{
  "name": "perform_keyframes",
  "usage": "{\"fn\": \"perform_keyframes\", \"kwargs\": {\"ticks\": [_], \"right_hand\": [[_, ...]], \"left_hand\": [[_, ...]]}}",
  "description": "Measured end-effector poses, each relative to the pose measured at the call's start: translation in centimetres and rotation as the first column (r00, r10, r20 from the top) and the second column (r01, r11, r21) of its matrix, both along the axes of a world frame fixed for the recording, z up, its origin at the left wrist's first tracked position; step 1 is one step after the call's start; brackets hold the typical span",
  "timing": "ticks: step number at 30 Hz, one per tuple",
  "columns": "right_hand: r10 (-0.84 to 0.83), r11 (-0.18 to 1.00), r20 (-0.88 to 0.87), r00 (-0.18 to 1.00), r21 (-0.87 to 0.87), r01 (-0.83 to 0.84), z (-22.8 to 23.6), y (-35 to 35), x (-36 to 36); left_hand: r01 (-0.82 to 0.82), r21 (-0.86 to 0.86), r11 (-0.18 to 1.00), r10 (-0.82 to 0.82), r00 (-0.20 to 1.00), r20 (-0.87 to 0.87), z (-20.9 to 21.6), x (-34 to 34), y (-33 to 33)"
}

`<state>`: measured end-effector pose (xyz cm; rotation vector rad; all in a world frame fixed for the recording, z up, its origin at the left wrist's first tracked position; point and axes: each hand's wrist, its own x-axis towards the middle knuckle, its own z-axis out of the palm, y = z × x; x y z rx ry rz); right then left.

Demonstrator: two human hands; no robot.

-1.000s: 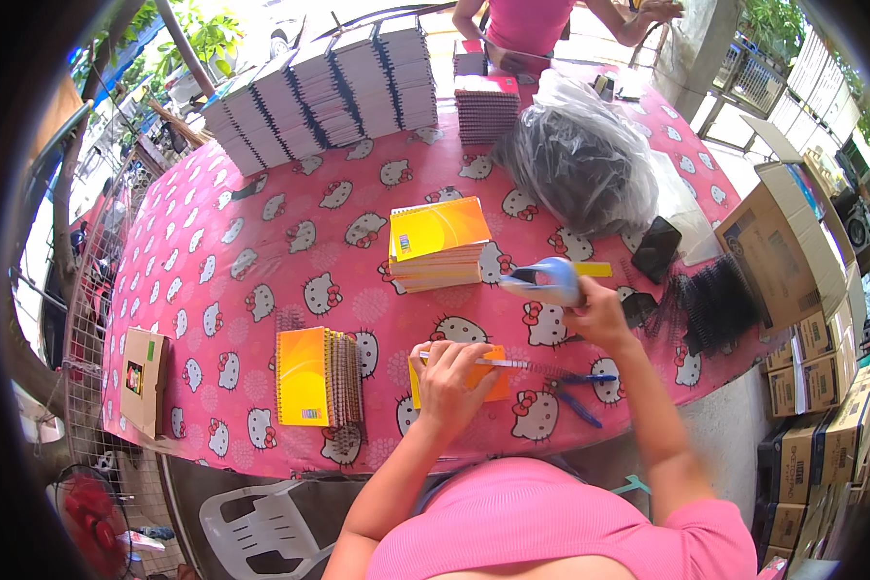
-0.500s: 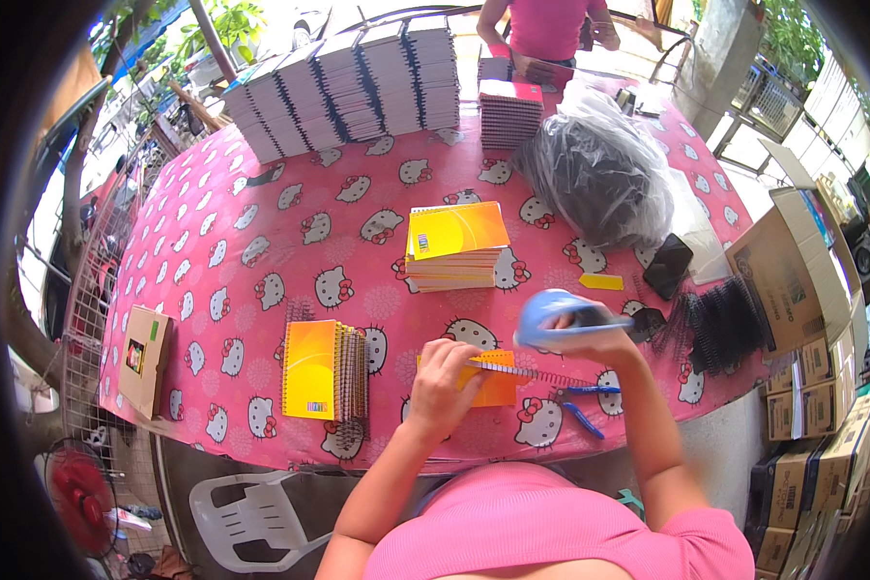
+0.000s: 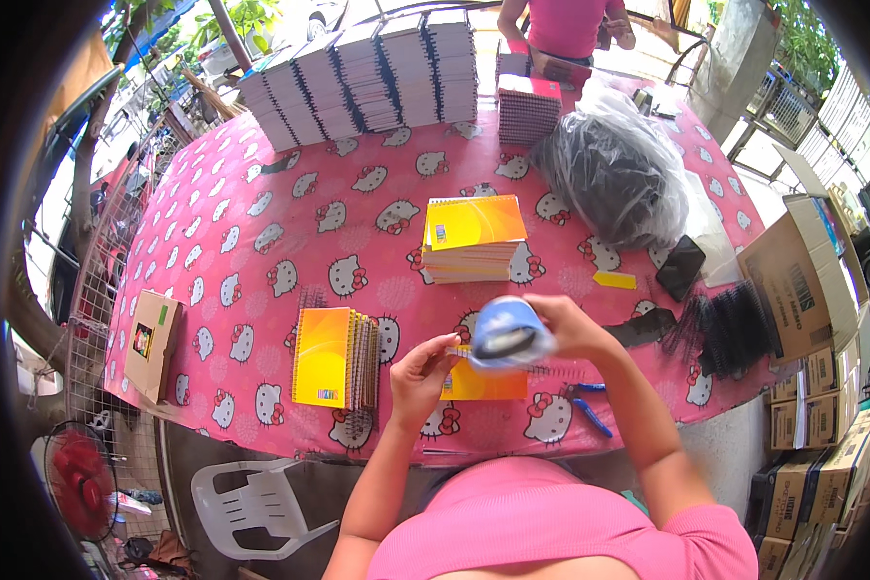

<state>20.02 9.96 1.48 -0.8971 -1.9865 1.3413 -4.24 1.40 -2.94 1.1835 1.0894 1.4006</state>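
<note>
A yellow-orange notebook [image 3: 483, 384] lies on the table in front of me, with a dark spiral coil [image 3: 556, 368] stretching out to its right along the top edge. My left hand [image 3: 421, 380] is closed at the notebook's upper left corner, thumb and fingertips pinching its edge. Over the coil edge, my right hand [image 3: 563, 327] grips a rounded blue handheld tool [image 3: 508, 333], smeared by motion, which hides much of that edge. Blue-handled pliers [image 3: 592, 411] rest just right of the notebook. To the left stands a stack of coiled yellow notebooks [image 3: 324, 358].
Ahead lies another yellow notebook stack [image 3: 474, 227]. Black coils [image 3: 730, 329] lie beside an open carton [image 3: 797, 275]; a phone [image 3: 681, 266] and a plastic-wrapped bundle [image 3: 614, 169] are close by. Tall book stacks [image 3: 362, 82] line the far edge, where another person [image 3: 563, 29] stands.
My right hand has brought the blue tool left and tilted it down over the notebook's coil edge. My left hand has shifted slightly, its fingertips now at the corner. The view has moved a little.
</note>
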Motion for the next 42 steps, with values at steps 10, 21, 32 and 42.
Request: {"fn": "perform_keyframes", "kwargs": {"ticks": [10, 21, 32, 42], "right_hand": [[-0.658, 0.723, 0.544, 0.521, 0.650, 0.234, -5.5, -2.2, 7.3], [-0.519, 0.846, 0.522, 0.677, 0.429, 0.318, -6.1, -15.3, 7.3], [-0.241, 0.916, 0.051, 0.969, 0.343, 0.210, 2.4, -11.0, -2.1], [-0.206, 0.920, 0.031, 0.978, -0.334, 0.205, 2.4, -11.9, 0.4]], "left_hand": [[0.064, 0.146, 0.987, -0.074, 0.995, 0.063, -0.5, -0.1, 0.7], [-0.074, 0.417, 0.906, 0.283, 0.837, -0.467, 3.9, 3.1, -2.6], [-0.060, 0.561, 0.826, 0.374, 0.803, -0.464, 4.4, 2.3, -2.3], [-0.091, 0.628, 0.773, 0.466, 0.753, -0.464, 8.8, 0.1, -2.8]]}}
